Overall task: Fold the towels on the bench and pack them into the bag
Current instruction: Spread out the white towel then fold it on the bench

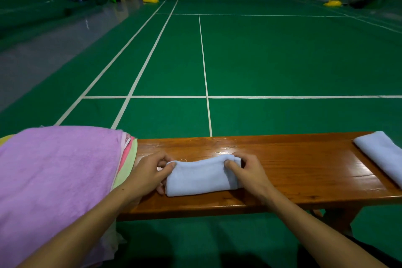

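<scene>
While the wooden bench (282,172) is the anchor here, the biggest thing on it is the purple towel pile (58,180) at its left end, then a folded light-blue towel (382,154) at its right end. Mid-bench sits the small light-blue towel (202,176), left hand (150,172) and right hand (250,169) each pinching a far corner, fingers curled. Looks soft, light and floppy, so I'd hold the corners; no bag visible.

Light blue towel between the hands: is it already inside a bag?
No, the light blue towel lies folded on the wooden bench, pinched by the left hand and right hand.
</scene>
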`<state>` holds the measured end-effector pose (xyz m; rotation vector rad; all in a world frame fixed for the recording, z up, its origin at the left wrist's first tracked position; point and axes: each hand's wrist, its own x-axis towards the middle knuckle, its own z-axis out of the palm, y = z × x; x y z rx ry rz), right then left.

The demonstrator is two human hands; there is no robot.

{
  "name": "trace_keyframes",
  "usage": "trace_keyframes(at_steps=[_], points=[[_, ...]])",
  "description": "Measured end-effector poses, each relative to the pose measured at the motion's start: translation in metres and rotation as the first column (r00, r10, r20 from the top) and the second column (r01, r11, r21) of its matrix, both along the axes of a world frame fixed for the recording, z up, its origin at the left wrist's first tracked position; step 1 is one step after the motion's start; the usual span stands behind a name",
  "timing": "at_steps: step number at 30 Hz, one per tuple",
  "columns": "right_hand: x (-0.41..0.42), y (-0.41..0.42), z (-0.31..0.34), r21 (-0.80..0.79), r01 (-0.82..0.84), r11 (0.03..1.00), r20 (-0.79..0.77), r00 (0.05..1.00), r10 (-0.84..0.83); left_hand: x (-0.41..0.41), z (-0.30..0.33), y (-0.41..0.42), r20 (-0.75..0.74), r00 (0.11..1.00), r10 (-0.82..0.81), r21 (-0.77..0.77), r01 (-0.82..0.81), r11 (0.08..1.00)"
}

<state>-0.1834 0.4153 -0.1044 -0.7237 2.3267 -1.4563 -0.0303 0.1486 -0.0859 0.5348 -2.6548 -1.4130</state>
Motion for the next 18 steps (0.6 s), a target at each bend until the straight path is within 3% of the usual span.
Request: trace_keyframes(at_steps=[3,5,7,10,12,15,18], points=[[-0.006,-0.008,-0.002,0.058,0.062,0.996,0.015,0.998,-0.063,-0.005,-0.006,0.0,0.024,0.999,0.042,-0.067,-0.04,0.997],[-0.008,-0.012,-0.004,0.105,0.097,0.99,-0.016,0.995,-0.096,-0.009,-0.008,-0.001,0.042,0.998,0.052,-0.263,-0.039,0.964],[-0.009,-0.015,-0.006,0.158,0.148,0.976,-0.106,0.986,-0.132,-0.012,-0.012,-0.002,0.071,0.995,0.074,-0.433,-0.036,0.901],[-0.006,-0.017,-0.007,0.323,0.229,0.918,-0.257,0.955,-0.148,-0.014,-0.018,-0.001,0.104,0.987,0.124,-0.484,-0.059,0.873],[-0.001,-0.017,-0.006,0.402,0.307,0.863,-0.413,0.902,-0.129,-0.011,-0.016,0.004,0.046,0.988,0.147,-0.569,-0.094,0.817],[0.006,-0.02,-0.002,0.424,0.304,0.853,-0.659,0.75,0.06,-0.007,-0.013,0.016,-0.097,0.995,0.0,-0.722,-0.07,0.688],[0.02,-0.026,-0.003,0.481,0.029,0.876,-0.677,0.648,0.35,-0.007,-0.014,0.034,0.068,0.981,-0.18,-0.686,0.177,0.705]])
